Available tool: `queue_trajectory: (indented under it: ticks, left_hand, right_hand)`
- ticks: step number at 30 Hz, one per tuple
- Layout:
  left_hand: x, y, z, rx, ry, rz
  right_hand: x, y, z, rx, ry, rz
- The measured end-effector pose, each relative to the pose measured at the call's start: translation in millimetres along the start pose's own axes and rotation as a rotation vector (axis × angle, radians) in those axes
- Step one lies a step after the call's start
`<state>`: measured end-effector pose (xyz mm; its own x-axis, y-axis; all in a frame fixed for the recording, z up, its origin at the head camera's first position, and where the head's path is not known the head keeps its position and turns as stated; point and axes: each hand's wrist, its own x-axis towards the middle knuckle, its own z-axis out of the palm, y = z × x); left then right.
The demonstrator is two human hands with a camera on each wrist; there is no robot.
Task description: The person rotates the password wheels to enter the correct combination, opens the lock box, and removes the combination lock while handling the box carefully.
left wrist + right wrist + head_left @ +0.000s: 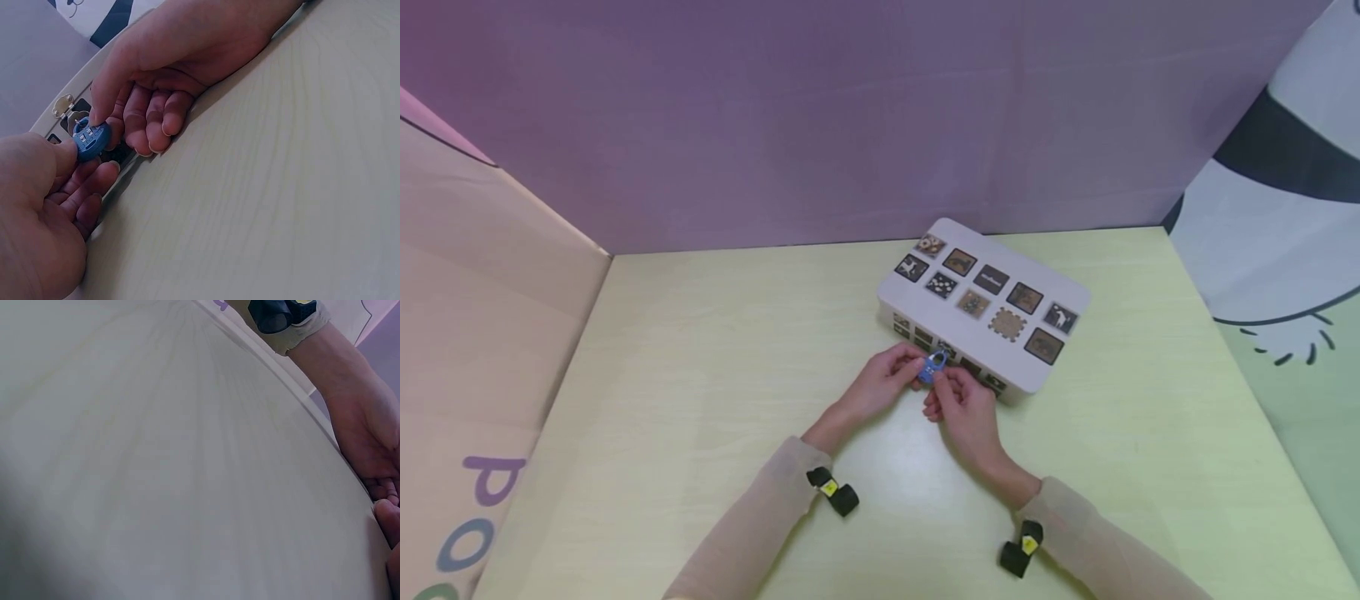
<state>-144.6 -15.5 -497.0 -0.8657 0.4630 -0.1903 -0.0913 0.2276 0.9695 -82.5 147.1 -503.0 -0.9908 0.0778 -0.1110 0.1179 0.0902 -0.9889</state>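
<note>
Between both hands is a small blue combination padlock point(932, 368), its number dials showing in the left wrist view. My left hand point(880, 383) pinches one side of the padlock body between thumb and fingers. From the other side my right hand point(967, 412) grips it, with the thumb on the body by the dials and the other fingers curled below. The padlock's shackle overlaps a metal latch point(63, 106) on the front side of a white box point(1007, 275). In the right wrist view the padlock is out of frame, while my left hand point(365, 431) shows at the right.
The box, its lid shut and printed with several square pictures, sits at an angle toward the back of the pale wooden table point(700, 358). A purple wall panel point(790, 125) rises behind the table. Printed panels stand at left and right.
</note>
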Motion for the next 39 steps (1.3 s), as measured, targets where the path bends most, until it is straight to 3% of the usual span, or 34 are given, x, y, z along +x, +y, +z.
queue_trajectory:
  ticks: [39]
  left_hand:
    - [-1.7,0.7,-0.4,0.008,0.003,0.003]
  right_hand:
    - [-0.9,0.6,0.9,0.008,0.014,-0.029]
